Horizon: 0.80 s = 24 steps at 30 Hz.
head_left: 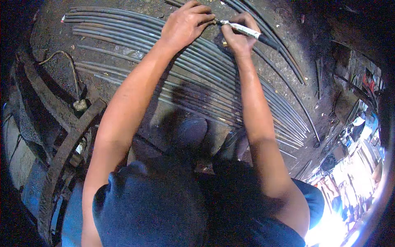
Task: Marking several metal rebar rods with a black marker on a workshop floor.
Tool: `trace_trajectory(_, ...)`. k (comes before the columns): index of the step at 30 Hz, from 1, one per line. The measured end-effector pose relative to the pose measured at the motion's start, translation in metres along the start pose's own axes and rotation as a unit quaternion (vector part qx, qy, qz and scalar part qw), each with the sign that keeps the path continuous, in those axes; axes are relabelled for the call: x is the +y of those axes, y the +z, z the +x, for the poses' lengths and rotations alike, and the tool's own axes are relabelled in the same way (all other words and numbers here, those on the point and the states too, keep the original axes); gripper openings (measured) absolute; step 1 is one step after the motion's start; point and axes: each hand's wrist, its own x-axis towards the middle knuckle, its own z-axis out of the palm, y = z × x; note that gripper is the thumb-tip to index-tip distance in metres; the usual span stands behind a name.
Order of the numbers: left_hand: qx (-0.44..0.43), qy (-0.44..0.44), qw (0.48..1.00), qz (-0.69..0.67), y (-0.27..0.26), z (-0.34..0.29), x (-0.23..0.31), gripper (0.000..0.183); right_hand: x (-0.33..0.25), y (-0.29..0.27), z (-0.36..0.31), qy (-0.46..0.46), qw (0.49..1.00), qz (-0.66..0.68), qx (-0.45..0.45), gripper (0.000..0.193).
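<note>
Both of my arms reach out over a spread of long thin metal rods (205, 66) lying side by side on the ground. My right hand (242, 35) grips a marker pen (243, 29) with a white barrel and a black end. The pen's dark tip points left and meets the fingertips of my left hand (187, 24). That hand is closed, thumb and fingers pinched together above the far rods. What it pinches is too small and too covered to make out.
A rusty metal frame (61, 164) stands at the left, with a cable (76, 74) beside it. More rods (284, 49) lie beyond my right hand. My dark shoe (192, 131) is close to the near rods. Clutter and a bright glare (333, 226) fill the right side.
</note>
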Motion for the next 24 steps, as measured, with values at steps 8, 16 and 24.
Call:
trace_trajectory(8,0.003,-0.002,1.0,0.01,0.001,-0.001,-0.001,0.027,-0.004,0.001,0.007,-0.089,0.995,-0.014,-0.033,0.02)
trace_trajectory(16,0.024,0.012,0.998,0.049,0.008,-0.003,-0.004,0.026,0.0,0.006,0.006,-0.128,0.991,-0.024,-0.031,0.022)
trace_trajectory(24,0.011,0.014,1.0,0.005,-0.003,0.002,0.002,0.024,0.002,0.003,0.004,-0.101,0.994,-0.035,-0.008,0.022)
